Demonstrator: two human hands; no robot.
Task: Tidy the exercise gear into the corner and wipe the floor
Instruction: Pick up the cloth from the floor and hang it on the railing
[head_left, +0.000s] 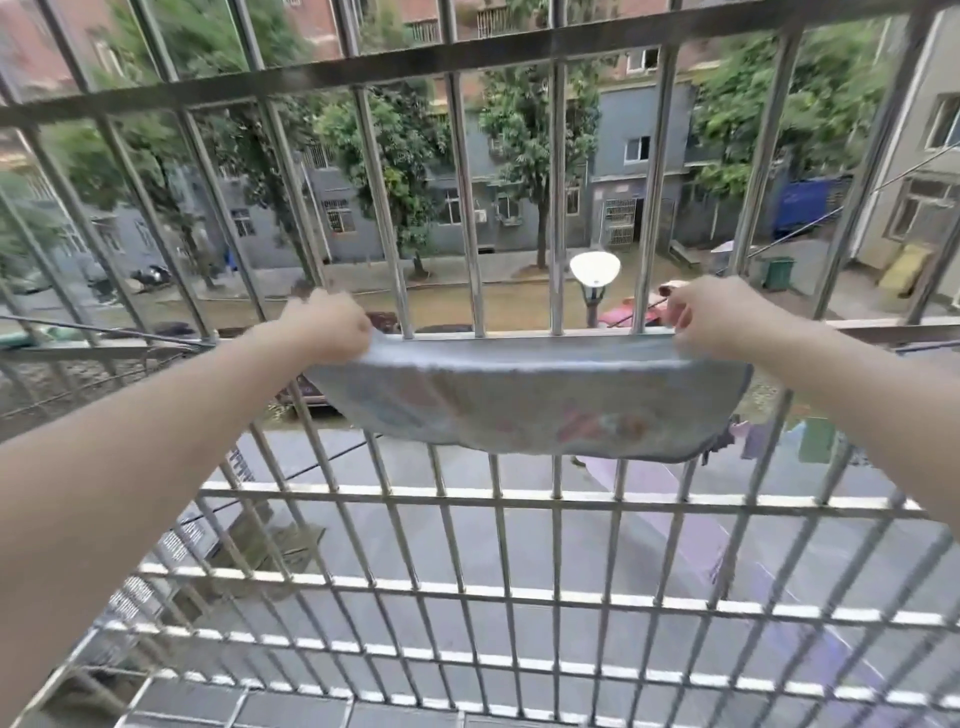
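A light blue cloth (524, 400) with faint pink print hangs over the horizontal rail (883, 327) of a metal window cage, stretched flat between both hands. My left hand (324, 327) grips its left top corner with curled fingers. My right hand (711, 314) pinches the right top corner. Both arms reach out over the cage. No exercise gear is in view.
Steel bars (467, 208) close the cage in front and a barred grille floor (519, 597) lies below my arms. Beyond are a wet street, trees, grey buildings, a white lamp (595, 267) and a green bin (777, 273).
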